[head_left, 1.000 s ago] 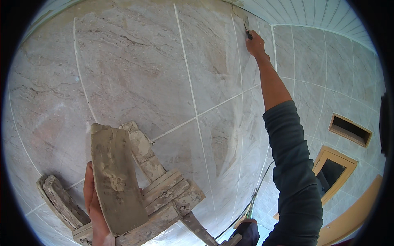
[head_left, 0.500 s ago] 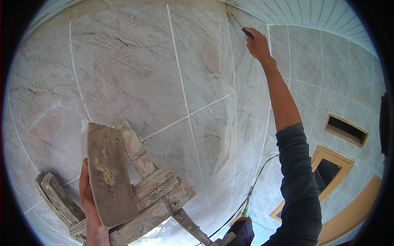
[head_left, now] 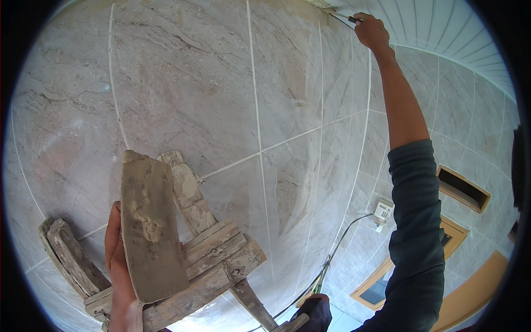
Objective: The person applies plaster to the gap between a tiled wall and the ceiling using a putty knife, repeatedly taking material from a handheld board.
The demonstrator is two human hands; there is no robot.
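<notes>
My left hand (head_left: pixel 120 276) grips a grey-brown mortar board (head_left: pixel 157 263) from beneath and along its left side. A small lump of wet, paste-like filler (head_left: pixel 150 227) lies on its smeared face. High up, my right hand (head_left: pixel 373 34) is closed around the dark handle of a putty knife (head_left: pixel 355 20). Its thin blade points left, against or very close to the seam where the tiled wall (head_left: pixel 193 83) meets the white panelled ceiling (head_left: pixel 426 22). Whether the blade carries filler is too small to tell.
Below the board stands a worn, mortar-crusted wooden trestle (head_left: pixel 204 285), one upright leaning by the wall. A black cable (head_left: pixel 345 229) runs to a white wall socket (head_left: pixel 383 212). At right are a wood-framed niche (head_left: pixel 463 188), a framed window (head_left: pixel 368 285) and a curved wooden panel (head_left: pixel 470 293).
My right hand has moved up and to the right with the putty knife, closer to the ceiling. The view has shifted slightly, bringing the socket into sight. My left hand still holds the board.
</notes>
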